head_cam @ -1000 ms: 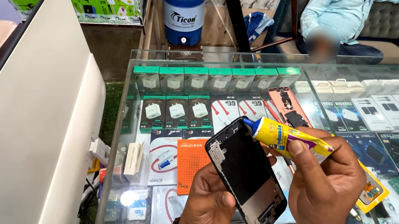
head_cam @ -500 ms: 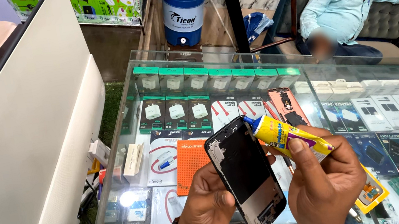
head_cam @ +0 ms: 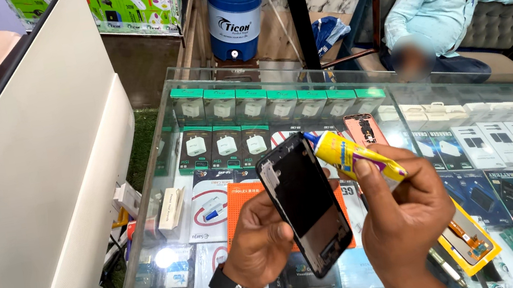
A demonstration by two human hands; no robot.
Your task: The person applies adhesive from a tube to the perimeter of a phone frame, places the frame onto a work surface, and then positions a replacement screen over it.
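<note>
Gripping a black phone frame (head_cam: 306,204), the left hand (head_cam: 260,242) tilts it above the glass desk (head_cam: 160,104); the right hand (head_cam: 405,209) pinches a yellow glue tube (head_cam: 350,153), its tip near the frame's top edge.

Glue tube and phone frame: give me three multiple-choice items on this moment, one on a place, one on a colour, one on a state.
1. Where is the nozzle of the glue tube?
A. At the top edge of the phone frame
B. Flat on the glass counter
C. Beside the water cooler jug

2. What colour is the tube's body?
A. Red
B. Yellow with blue
C. White

3. How is the phone frame held?
A. Lying on the counter
B. Gripped by both hands
C. Raised off the counter in the left hand

Answers: 1 A, the blue tip meets the frame's upper corner. 2 B, yellow body with blue markings. 3 C, the left hand alone grips it, the right hand holds the tube.
</note>
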